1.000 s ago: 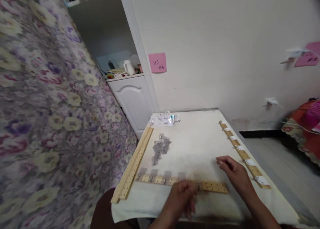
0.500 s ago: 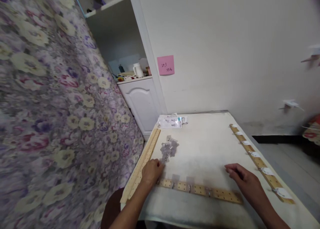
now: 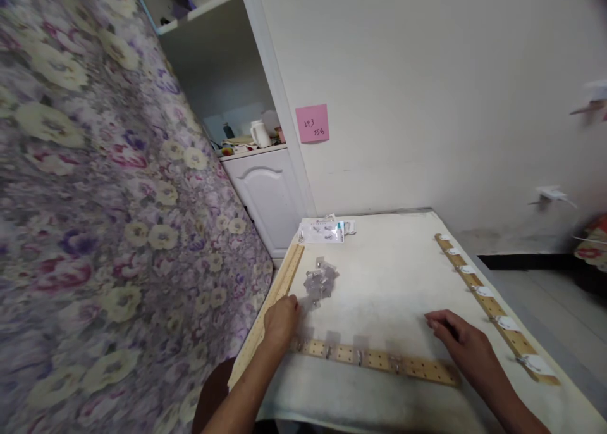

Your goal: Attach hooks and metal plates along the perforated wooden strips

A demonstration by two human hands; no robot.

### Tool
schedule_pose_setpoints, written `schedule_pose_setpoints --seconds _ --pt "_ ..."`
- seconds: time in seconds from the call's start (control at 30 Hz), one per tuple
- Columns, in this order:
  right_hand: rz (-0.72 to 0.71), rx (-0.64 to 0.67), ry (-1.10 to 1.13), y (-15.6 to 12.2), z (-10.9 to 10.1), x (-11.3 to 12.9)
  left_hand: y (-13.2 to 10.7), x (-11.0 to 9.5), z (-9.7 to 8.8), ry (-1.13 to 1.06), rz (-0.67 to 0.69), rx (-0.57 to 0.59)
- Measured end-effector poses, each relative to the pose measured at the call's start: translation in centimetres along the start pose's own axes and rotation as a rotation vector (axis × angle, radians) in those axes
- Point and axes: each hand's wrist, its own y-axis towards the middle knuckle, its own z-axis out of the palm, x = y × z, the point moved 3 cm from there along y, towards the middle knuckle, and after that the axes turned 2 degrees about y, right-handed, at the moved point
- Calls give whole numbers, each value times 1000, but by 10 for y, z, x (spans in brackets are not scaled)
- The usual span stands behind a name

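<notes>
Left hand: The left hand reaches over the left side, fingertips just beside the near edge of the loose pile. Its fingers are bunched, but blur and the back of the hand leave it impossible to tell whether they pinch anything.
Right hand: The right hand hovers or rests, fingers curled, thumb close to the forefinger; whether the tips meet or grip something small cannot be told.
Near strip: The perforated wooden strip lies crosswise between the hands, probably so that either can reach it. Metal hooks with clear tabs sit along it; its left end is hidden near the left wrist.
Loose pile: Clear-tabbed metal pieces lie heaped beyond the strip, likely kept within the left hand's reach. They overlap too much to count.
Left edge: Plain perforated strips run side by side, seemingly set apart from the middle; the left forearm covers part of them.
Right edge: Another strip carries a row of white-backed hooks, apparently parked out of the hands' way.
Far left corner: Flat packets overlap on the pale cloth, their print too small to read.
</notes>
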Motion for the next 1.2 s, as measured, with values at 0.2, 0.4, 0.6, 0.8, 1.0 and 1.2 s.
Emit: schedule_pose_setpoints --seconds 0.2,0.4,0.6,0.8,1.0,1.2 --pt "-21 -29 51 -2 -2 4 -12 -7 -23 17 124 -40" --pt "7 108 253 -8 8 27 -46 -57 -42 -119 404 -66" --pt "65 302 566 -16 25 51 -82 -116 -49 -324 694 -127" --pt "98 450 762 -22 29 57 -95 -151 -46 -335 873 -251" --pt "138 439 852 -24 21 67 -100 -163 -47 -340 870 -293" --pt "176 432 851 -25 22 66 -97 -161 -42 -225 776 -330"
